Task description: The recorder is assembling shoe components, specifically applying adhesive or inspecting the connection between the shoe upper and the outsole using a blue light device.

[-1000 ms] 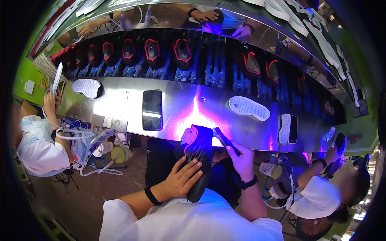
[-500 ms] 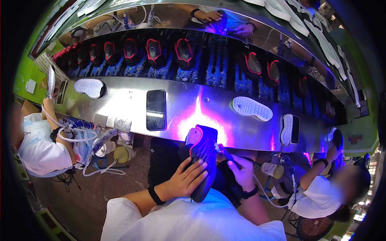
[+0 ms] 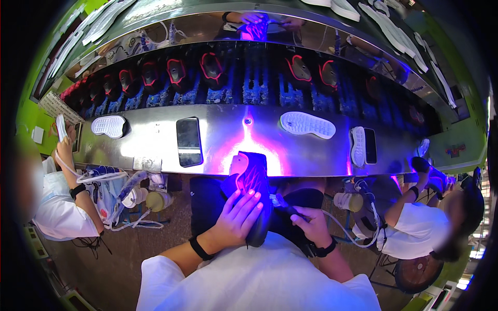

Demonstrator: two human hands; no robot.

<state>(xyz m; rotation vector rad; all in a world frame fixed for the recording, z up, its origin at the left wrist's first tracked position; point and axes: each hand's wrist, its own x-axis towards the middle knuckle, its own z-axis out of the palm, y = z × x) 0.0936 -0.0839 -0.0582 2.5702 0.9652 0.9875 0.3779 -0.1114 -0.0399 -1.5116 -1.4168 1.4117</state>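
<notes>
My left hand (image 3: 237, 218) lies over a dark shoe upper (image 3: 254, 179) with a pink-red line, its fingers spread across the side and bracing it above my lap. Purple light falls on the upper, which points toward the bench. In my right hand (image 3: 312, 226) is a dark-handled brush (image 3: 282, 205), gripped between thumb and fingers. A pale hose runs off to the right behind that hand. The brush's light tip is at the right edge of the upper; whether it touches is hard to tell.
On the metal bench (image 3: 223, 116) lie a black phone (image 3: 189, 142), white soles (image 3: 308, 125) and, at right, another phone (image 3: 370, 146). Beyond it, a dark conveyor (image 3: 256, 78) carries several shoe uppers. People sit at either side, one with a sole (image 3: 61, 128). A capped jar (image 3: 158, 200) stands at lower left.
The brush tip has slid along the right edge of the shoe upper toward me. The upper has turned slightly, and the whole view has shifted. Both hands keep their hold.
</notes>
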